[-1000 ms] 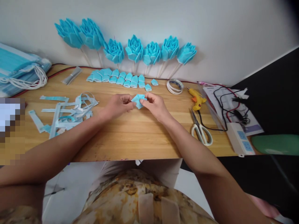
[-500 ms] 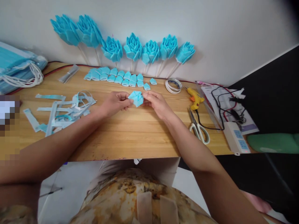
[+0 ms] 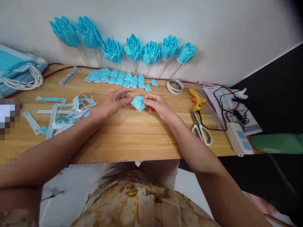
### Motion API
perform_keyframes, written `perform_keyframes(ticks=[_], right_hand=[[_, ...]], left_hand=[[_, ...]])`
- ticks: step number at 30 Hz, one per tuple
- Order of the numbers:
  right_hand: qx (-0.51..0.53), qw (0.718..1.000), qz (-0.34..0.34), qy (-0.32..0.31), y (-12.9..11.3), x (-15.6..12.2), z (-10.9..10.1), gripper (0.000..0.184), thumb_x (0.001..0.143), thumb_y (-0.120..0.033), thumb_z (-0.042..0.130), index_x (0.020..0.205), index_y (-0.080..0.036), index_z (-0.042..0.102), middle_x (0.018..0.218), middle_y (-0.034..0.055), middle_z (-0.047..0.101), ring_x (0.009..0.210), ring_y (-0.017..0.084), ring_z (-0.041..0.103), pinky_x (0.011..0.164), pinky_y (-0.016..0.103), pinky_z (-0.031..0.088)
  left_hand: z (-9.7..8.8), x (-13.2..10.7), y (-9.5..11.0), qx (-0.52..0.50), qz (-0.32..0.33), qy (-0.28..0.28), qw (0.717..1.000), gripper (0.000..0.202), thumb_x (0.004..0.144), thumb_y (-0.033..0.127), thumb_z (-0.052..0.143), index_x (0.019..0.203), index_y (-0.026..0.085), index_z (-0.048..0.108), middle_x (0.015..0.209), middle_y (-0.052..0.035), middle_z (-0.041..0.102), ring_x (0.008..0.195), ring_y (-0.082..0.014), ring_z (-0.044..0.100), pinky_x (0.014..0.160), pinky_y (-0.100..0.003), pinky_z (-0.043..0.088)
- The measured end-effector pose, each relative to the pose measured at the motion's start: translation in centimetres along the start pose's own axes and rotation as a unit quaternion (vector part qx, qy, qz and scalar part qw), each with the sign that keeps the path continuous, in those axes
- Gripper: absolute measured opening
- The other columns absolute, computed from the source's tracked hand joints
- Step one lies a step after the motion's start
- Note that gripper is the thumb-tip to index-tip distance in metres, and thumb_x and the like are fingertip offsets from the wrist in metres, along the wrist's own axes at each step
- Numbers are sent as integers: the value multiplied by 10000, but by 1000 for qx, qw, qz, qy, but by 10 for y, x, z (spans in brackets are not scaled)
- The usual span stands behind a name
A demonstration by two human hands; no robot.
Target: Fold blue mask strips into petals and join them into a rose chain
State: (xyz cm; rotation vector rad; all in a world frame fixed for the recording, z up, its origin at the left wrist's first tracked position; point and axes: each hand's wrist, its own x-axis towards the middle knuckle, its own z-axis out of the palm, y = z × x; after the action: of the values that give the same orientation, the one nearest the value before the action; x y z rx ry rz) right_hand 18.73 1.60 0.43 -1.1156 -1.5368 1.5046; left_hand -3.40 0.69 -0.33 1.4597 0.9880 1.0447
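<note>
A small folded blue fabric piece (image 3: 138, 102) is held just above the wooden table (image 3: 132, 138) between both hands. My left hand (image 3: 115, 101) pinches its left edge, with the upper fingers stretched out over it. My right hand (image 3: 157, 105) grips its right side with curled fingers. Behind the hands lies a row of several finished blue folded petals (image 3: 120, 78).
Several blue fabric roses on sticks (image 3: 134, 49) lean on the wall. Cut mask strips (image 3: 61, 110) lie at left, a stack of face masks (image 3: 16, 71) far left. A tape roll (image 3: 175, 86), yellow glue gun (image 3: 197, 98), scissors (image 3: 201, 129) and power strip (image 3: 239, 140) sit right.
The blue piece has been folded smaller and flatter between my fingers. My left hand's upper fingers have straightened out. Both hands stay at the same spot on the table.
</note>
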Motion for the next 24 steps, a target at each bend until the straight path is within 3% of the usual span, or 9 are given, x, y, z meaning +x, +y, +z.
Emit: perform_keyframes(ticks=[3,6,9,13,16,19,21,24], right_hand=[[-35,999,7,-41,0,-2,1,288,767,-464,730,782,-179,694,642,-30,582,553,80,454,458,212,306],[-110,993,-16,-45,3,-4,7,330,832,-474,710,955,-174,774,726,-1,656,612,88,503,487,207,322],[-165,986,-34,-20,7,-3,10,409,895,-448,662,1177,-170,766,841,34,712,707,111,579,525,204,376],[-151,988,-15,-4,13,0,9,439,964,-375,560,1343,-196,691,927,48,736,738,120,631,481,188,399],[-137,991,-7,1,16,1,11,401,963,-317,538,1307,-185,698,956,52,732,734,116,633,442,171,400],[-124,992,4,5,17,3,14,366,941,-263,540,1257,-185,709,956,42,728,735,107,636,438,156,395],[-124,992,-3,21,17,5,12,336,927,-245,544,1205,-192,726,910,23,716,691,93,616,450,157,391],[-142,984,-47,94,14,9,-3,269,899,-272,576,1086,-195,752,812,-7,668,626,86,557,488,180,412]], left_hand=[[-3,3,-4,-52,10,53,997,456,815,308,694,1249,169,678,953,-54,739,813,-161,667,741,-281,507],[-4,5,-8,-54,-14,78,995,408,844,299,659,1232,172,668,984,-71,746,827,-164,675,779,-294,521],[-3,7,-11,-20,-36,69,997,382,856,297,643,1212,159,645,988,-85,747,845,-173,689,792,-306,537],[-3,7,-12,51,-18,51,997,421,848,311,647,1238,152,637,998,-101,754,842,-179,688,771,-304,533],[-7,5,-8,190,0,37,981,369,843,350,636,1150,162,714,918,-70,752,771,-174,639,715,-284,474],[-12,3,-4,338,12,-23,941,265,838,381,616,938,189,770,779,-39,722,678,-171,574,645,-281,389],[-15,3,-3,393,18,-59,917,212,820,381,629,832,212,757,734,-37,705,652,-180,556,617,-288,344],[-16,3,-4,419,20,-83,904,169,805,370,645,774,227,730,752,-54,710,669,-207,567,617,-300,330]])
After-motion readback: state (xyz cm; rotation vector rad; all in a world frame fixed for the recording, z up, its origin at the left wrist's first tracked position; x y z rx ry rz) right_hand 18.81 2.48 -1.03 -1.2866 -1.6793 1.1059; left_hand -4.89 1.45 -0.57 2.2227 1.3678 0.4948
